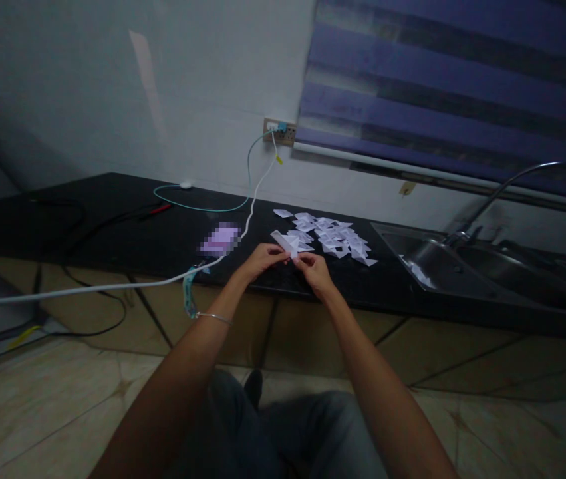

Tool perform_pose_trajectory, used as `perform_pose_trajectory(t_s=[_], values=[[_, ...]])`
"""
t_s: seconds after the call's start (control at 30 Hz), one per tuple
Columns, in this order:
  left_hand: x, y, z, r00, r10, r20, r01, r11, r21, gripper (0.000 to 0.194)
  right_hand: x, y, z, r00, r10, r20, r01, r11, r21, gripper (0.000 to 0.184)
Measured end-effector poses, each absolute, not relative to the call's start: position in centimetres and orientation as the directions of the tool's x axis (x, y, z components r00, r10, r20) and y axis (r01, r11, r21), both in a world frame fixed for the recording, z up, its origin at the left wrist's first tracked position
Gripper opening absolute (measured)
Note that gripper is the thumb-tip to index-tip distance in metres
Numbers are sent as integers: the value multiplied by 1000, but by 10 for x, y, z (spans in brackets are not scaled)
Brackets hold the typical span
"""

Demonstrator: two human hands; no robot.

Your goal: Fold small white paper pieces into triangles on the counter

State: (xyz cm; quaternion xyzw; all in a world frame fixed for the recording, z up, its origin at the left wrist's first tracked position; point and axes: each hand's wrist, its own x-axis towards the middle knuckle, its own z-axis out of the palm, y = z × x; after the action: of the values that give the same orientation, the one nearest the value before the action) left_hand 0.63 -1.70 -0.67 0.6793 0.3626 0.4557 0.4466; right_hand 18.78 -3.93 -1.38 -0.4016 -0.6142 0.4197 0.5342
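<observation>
Between my two hands is a piece of folded white paper (293,247), held over the front part of the black counter (257,283). My left hand (265,259) pinches it from the left, thumb and fingers closed. From the right, my right hand (314,271) grips its lower edge with thumb and fingertips. Just beyond, a spread of several folded white paper pieces (335,236) lies on the counter, some overlapping. One paper piece (283,213) sits apart at the upper left of that spread.
A blurred-out pinkish phone-like item (220,239) with a teal strap (189,293) lies to the left. A white cable (173,281) crosses the counter's front edge from the wall socket (279,132). On the right is a metal sink (497,273) with a curved faucet (507,186).
</observation>
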Motion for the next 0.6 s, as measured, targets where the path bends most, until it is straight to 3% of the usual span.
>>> perform_pose_trajectory(t_s=[0.2, 0.37, 0.5, 0.6], values=[[12, -18, -3, 267, 932, 245, -65, -236, 970, 48, 185, -31, -22, -57, 897, 438, 181, 441, -879, 20], [16, -8, -11, 295, 936, 192, -199, -136, 970, 51, 178, -36, -22, -17, 895, 445, 348, 423, -837, 12], [19, -1, -16, 254, 952, 173, -351, -76, 933, 41, 175, -46, -13, -206, 896, 395, 288, 441, -850, 15], [18, -4, -14, 272, 946, 176, -342, -76, 937, 37, 179, -48, -8, -224, 905, 361, 147, 398, -906, 20]])
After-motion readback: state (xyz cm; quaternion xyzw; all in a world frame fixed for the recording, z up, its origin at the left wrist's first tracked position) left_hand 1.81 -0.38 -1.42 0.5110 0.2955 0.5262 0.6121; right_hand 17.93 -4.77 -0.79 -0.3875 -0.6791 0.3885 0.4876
